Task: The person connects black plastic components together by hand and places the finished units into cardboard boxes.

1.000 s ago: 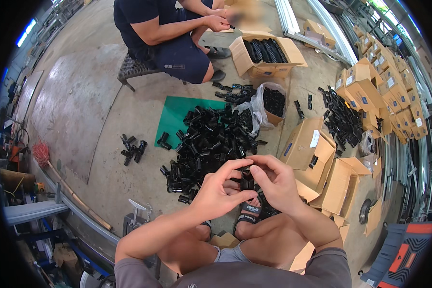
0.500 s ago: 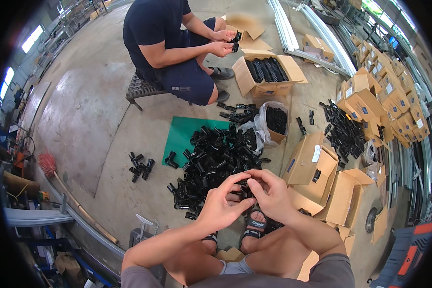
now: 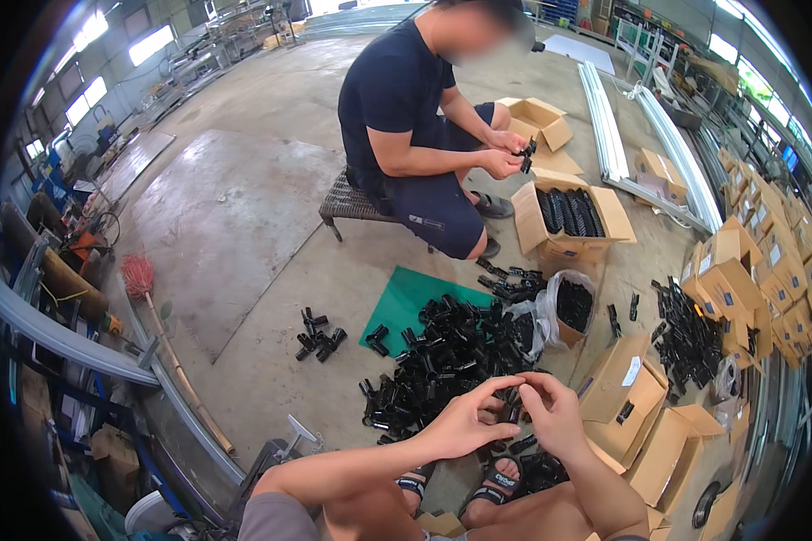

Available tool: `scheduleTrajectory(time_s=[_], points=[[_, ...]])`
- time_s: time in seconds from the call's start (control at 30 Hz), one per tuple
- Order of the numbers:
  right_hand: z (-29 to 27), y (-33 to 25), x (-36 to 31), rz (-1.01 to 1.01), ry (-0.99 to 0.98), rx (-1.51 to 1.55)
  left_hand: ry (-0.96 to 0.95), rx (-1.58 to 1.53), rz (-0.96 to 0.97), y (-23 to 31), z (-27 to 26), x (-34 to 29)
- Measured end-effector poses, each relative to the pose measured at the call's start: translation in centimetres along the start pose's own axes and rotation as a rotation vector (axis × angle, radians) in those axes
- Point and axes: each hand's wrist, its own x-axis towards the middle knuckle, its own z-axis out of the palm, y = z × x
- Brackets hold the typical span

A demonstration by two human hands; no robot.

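Both hands meet above the near edge of the pile (image 3: 451, 361) of black fittings on the floor (image 3: 244, 225). Left hand (image 3: 465, 424) and right hand (image 3: 555, 415) pinch one small black fitting (image 3: 512, 408) between their fingertips (mostly hidden by the fingers). Pile partly overlies the green mat (image 3: 401, 302). Open boxes (image 3: 636, 406) stand right of the pile. At the far side a seated person (image 3: 415, 117) holds a fitting over a filled box (image 3: 568, 216).
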Motion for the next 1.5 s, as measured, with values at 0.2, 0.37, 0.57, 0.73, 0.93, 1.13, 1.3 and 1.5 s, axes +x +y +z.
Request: scheduleTrajectory(time_s=[0.2, 0.37, 0.57, 0.73, 0.93, 1.13, 1.3, 1.5], points=[[-0.2, -0.3, -0.3, -0.063, -0.025, 0.007, -0.006, 0.046, 0.089, -0.9, -0.3, -0.1], [-1.1, -0.5, -0.4, -0.107, -0.047, 0.042, -0.076, -0.077, 0.125, -1.4, -0.1, 0.8], [-1.2, -0.7, -0.8, -0.201, -0.013, 0.091, -0.055, -0.04, 0.198, -1.3, 0.3, 0.8], [-1.3, -1.3, -1.2, -0.273, 0.006, 0.014, -0.013, 0.115, 0.26, -0.3, 0.4, 0.2], [-1.6, -1.1, -1.4, -0.312, -0.02, 0.064, -0.027, 0.064, 0.266, -0.4, 0.5, 0.3], [-2.5, -1.2, -1.4, -0.266, -0.119, 0.18, -0.1, -0.026, 0.286, 0.0, 0.4, 0.1], [-2.0, -2.1, -1.8, -0.254, -0.093, 0.177, -0.083, -0.01, 0.349, -0.2, 0.5, -0.1], [-1.0, -2.0, -3.6, -0.296, -0.085, 0.162, 0.003, 0.155, 0.453, -0.8, 1.1, -2.2]])
